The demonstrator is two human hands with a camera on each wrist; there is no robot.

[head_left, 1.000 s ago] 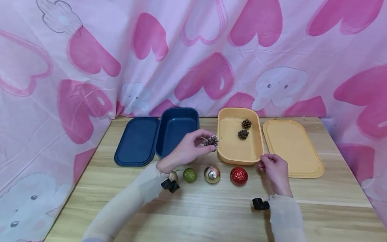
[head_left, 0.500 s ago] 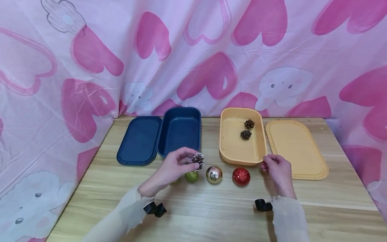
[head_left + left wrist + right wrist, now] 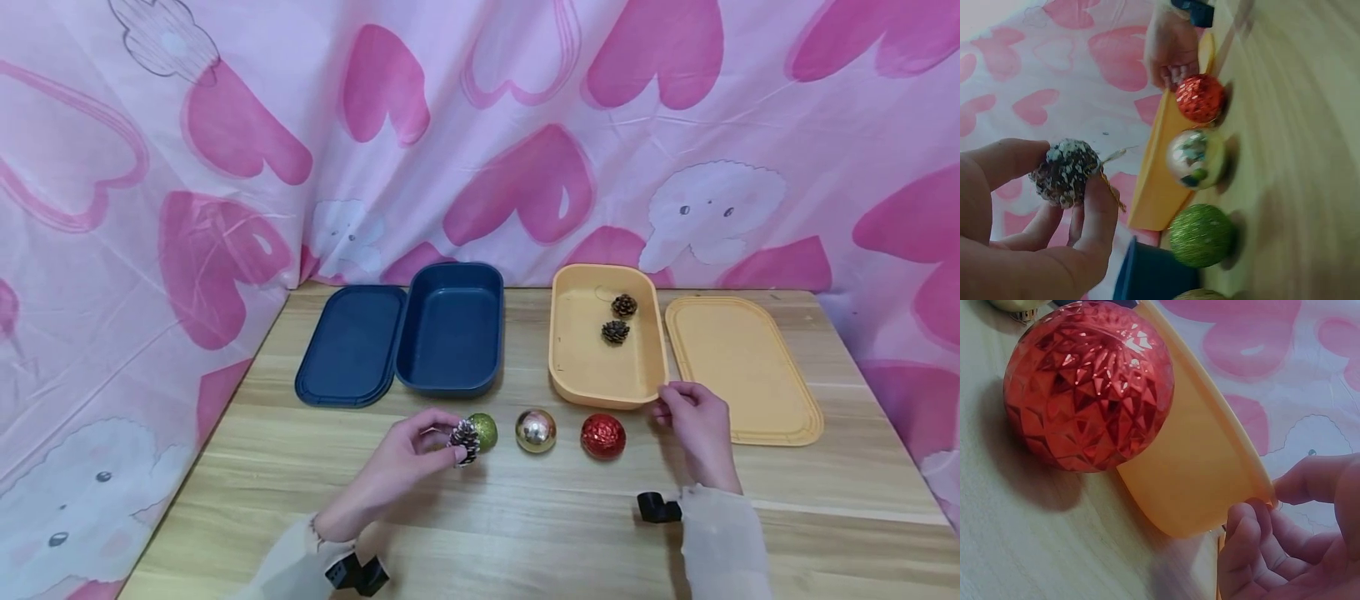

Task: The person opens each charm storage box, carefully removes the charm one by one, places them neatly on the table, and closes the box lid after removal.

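Note:
My left hand [image 3: 397, 467] pinches a white-tipped pine cone [image 3: 465, 442] between thumb and fingers, in front of the green glitter bauble [image 3: 484, 432]. In the left wrist view, a gold string hangs from this pine cone [image 3: 1066, 174]. My right hand [image 3: 701, 429] grips the near right corner of the yellow box [image 3: 585, 367] by its rim, thumb on one side and fingers curled under. Two brown pine cones, a far one [image 3: 624, 306] and a nearer one [image 3: 615, 332], lie inside that box. A shiny gold bauble [image 3: 536, 431] and a red faceted bauble [image 3: 603, 437] stand before it.
A dark blue box [image 3: 450, 333] stands at the back left, its blue lid [image 3: 352, 346] beside it. The yellow lid [image 3: 742, 367] lies right of the yellow box. Mostly hidden behind my left hand, another gold bauble [image 3: 1200, 295] shows in the left wrist view. A pink heart-print curtain [image 3: 517, 183] closes the back.
My left hand has moved left and toward me with the pine cone, from beside the yellow box to the front of the green bauble. My right hand keeps its hold on the rim.

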